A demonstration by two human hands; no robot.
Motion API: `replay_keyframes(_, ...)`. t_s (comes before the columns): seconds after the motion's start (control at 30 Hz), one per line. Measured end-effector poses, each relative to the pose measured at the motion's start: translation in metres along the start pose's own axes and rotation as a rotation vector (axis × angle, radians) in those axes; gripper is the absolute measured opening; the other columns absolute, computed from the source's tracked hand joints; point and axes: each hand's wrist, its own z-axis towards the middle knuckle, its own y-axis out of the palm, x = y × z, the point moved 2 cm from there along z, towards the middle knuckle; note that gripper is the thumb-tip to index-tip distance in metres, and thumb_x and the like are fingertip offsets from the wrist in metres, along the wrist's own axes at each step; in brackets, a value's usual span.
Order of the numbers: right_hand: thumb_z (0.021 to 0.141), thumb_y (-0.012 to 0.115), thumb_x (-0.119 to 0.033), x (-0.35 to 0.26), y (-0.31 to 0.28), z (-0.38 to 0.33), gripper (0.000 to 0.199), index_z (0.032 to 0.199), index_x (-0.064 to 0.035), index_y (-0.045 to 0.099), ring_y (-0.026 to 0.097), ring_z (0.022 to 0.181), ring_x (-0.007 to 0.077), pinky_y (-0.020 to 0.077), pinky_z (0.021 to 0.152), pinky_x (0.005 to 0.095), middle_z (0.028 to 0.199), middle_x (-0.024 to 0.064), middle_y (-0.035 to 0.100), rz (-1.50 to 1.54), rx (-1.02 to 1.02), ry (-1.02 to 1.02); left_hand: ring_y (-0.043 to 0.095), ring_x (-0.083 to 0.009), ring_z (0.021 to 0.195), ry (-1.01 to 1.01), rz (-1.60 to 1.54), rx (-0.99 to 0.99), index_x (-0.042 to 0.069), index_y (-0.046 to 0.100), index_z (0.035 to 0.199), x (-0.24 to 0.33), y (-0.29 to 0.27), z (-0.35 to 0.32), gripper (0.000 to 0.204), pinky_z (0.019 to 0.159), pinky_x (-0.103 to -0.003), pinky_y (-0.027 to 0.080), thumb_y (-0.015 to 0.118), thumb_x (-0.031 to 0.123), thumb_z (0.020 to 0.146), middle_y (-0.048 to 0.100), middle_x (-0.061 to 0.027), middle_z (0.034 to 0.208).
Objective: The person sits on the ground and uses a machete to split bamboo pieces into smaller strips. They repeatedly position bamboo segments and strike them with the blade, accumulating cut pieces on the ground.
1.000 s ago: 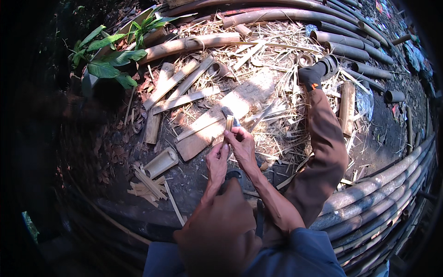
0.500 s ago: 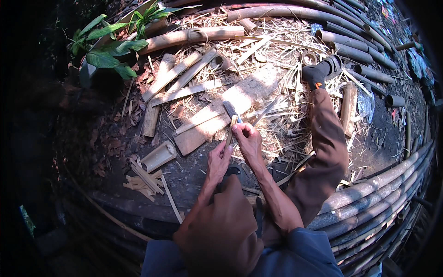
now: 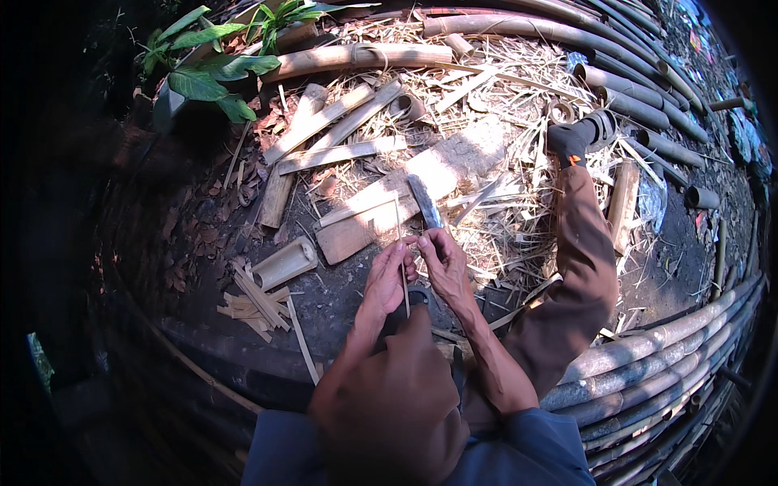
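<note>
My left hand (image 3: 384, 282) is closed round a thin bamboo strip (image 3: 398, 217), which stands lengthwise in front of me with its narrow edge showing. My right hand (image 3: 448, 267) grips a knife (image 3: 423, 199); its handle is hidden in my fingers and the blade points away from me. Both hands meet close together above my bent knee, the fingertips nearly touching. Blade and strip lie apart, with a gap between them. Beyond them a flat wooden board (image 3: 344, 240) rests on the ground, partly in sunlight.
A split bamboo piece (image 3: 285, 264) and a small pile of cut strips (image 3: 258, 304) lie at the left. Longer split pieces (image 3: 344, 154) lie past the board. Shavings (image 3: 519, 219) cover the ground by my outstretched leg. Bamboo poles (image 3: 648, 356) are stacked at the right.
The knife has come away from the strip and swung to its right. The strip has turned from its broad face to its edge. My view has shifted slightly.
</note>
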Motion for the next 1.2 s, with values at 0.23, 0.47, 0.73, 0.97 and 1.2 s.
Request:
replay_keyframes(0.23,0.099,0.056,-0.021,0.014,-0.011,-0.012,0.015,0.099,-0.0065,0.054,0.046,0.075,0.0092,0.0417,0.073,0.0260,0.080,-0.0009,0.048,0.861,-0.118,0.101,0.042,-0.0062,0.060,-0.061,-0.331,-0.013,0.002,0.053,0.119,0.002,-0.032,0.016,0.036,0.052,-0.022,0.037,0.051,0.032,0.100,0.044,0.0038,0.072)
replay_keyframes(0.47,0.102,0.048,-0.033,0.018,-0.125,0.010,0.041,0.132,-0.0049,0.049,0.049,0.070,0.0072,0.0420,0.066,0.0235,0.085,0.0033,0.060,0.066,0.425,-0.035,0.051,-0.0132,0.061,0.474,0.802,0.819,-0.003,0.063,0.099,0.059,-0.132,-0.010,0.036,0.055,-0.031,0.040,0.057,0.033,0.095,0.053,-0.0028,0.068)
replay_keyframes(0.73,0.092,0.061,-0.020,0.150,-0.082,-0.005,0.048,0.134,0.0006,0.048,0.062,0.084,0.0341,0.0491,0.079,0.0411,0.096,0.0213,0.064,-0.749,-0.004,-0.175,0.058,-0.0411,0.096,0.497,1.205,1.317,0.001,0.063,0.113,0.135,-0.302,-0.096,0.041,0.084,-0.048,0.045,0.059,0.035,0.089,0.061,-0.0256,0.100)
replay_keyframes(0.97,0.076,0.067,-0.008,0.181,-0.073,0.007,0.101,0.153,-0.0061,0.002,0.059,0.094,0.0444,0.0509,0.074,0.0447,0.125,0.0294,0.049,-1.050,-0.052,-0.030,0.051,-0.0368,0.111,0.451,0.941,0.964,-0.003,0.048,0.131,0.109,-0.254,-0.014,0.059,0.097,-0.044,0.041,0.065,0.032,0.086,0.053,-0.0244,0.119)
replay_keyframes(1.2,0.081,0.056,-0.017,0.118,-0.060,-0.011,0.075,0.148,0.0007,0.026,0.058,0.076,0.0289,0.0486,0.071,0.0357,0.092,0.0207,0.060,-0.662,-0.031,0.095,0.052,-0.0331,0.110,0.584,1.680,0.751,0.001,0.055,0.120,0.088,-0.172,0.055,0.046,0.094,-0.044,0.042,0.069,0.023,0.082,0.053,-0.0181,0.117)
